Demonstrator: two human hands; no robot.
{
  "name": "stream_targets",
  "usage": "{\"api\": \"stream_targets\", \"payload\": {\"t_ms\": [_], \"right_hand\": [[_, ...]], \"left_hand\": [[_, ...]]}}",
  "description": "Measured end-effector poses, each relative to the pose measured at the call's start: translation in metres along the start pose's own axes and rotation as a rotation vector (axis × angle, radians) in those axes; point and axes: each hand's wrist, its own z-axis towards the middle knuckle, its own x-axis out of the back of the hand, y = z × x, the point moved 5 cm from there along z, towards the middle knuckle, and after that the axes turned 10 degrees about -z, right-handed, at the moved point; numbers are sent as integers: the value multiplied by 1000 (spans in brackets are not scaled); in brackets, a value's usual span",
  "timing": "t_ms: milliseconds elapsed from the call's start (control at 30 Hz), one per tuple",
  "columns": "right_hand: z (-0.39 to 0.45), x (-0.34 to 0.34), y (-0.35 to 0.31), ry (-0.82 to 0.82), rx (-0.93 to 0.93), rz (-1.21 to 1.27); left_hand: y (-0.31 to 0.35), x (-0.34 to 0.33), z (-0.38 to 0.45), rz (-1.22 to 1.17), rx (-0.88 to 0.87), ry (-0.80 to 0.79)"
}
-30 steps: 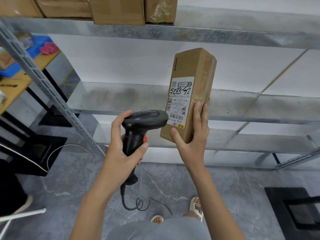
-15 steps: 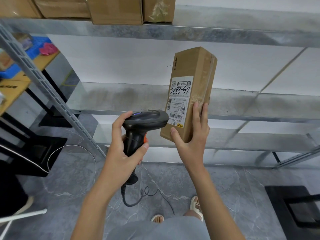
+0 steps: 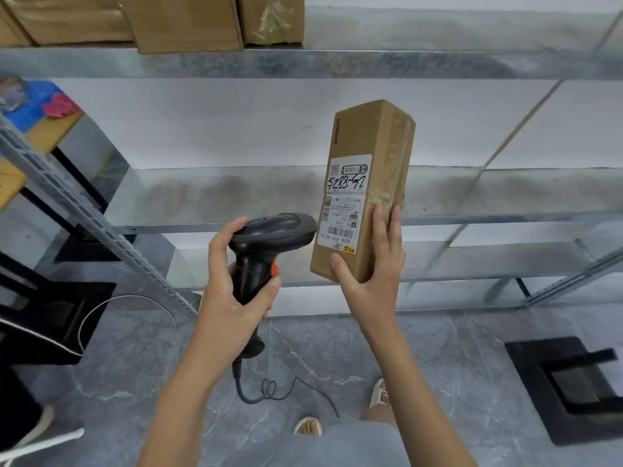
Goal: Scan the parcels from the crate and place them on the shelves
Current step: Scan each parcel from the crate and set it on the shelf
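Long brown cardboard parcel (image 3: 365, 183) held nearly upright, white shipping label (image 3: 344, 203) with handwritten digits facing the black handheld scanner (image 3: 269, 244), scanner head just beside label, grey metal shelves (image 3: 472, 64) behind, cardboard parcels (image 3: 188, 21) on the top shelf

Galvanised metal shelving (image 3: 337, 64), brown cardboard boxes (image 3: 187, 23) along the left of its top shelf, grey marbled floor (image 3: 438, 348) below the shelving, black mat (image 3: 573, 389) at its lower right
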Motion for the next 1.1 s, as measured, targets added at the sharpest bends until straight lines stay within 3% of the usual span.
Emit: {"api": "stream_targets", "payload": {"t_ms": [333, 767, 1100], "right_hand": [[4, 70, 73, 131, -232, 3], [22, 216, 204, 407, -505, -62], [37, 353, 308, 488, -613, -164]], "left_hand": [[-13, -88, 53, 9, 5, -196], [-15, -362, 109, -74, -57, -638], [-25, -553, 115, -82, -108, -763]]}}
